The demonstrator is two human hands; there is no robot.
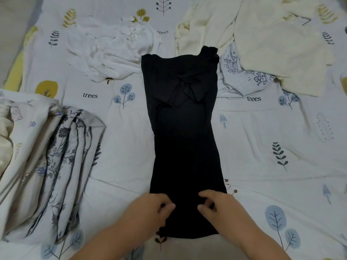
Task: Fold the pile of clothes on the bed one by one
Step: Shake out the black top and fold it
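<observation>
Left hand (150,207) and right hand (221,205), fingers curled, pinching near hem of black garment (185,137) flat on bed (262,166).

I see the bed (262,139) under a white sheet printed with trees and leaves. A long black garment (185,132) lies flat down its middle. Beyond it sit a crumpled white garment (112,51), a cream garment (277,51) and a cartoon-print cloth (244,76). At left lies a bunched floral quilt (50,162).
</observation>
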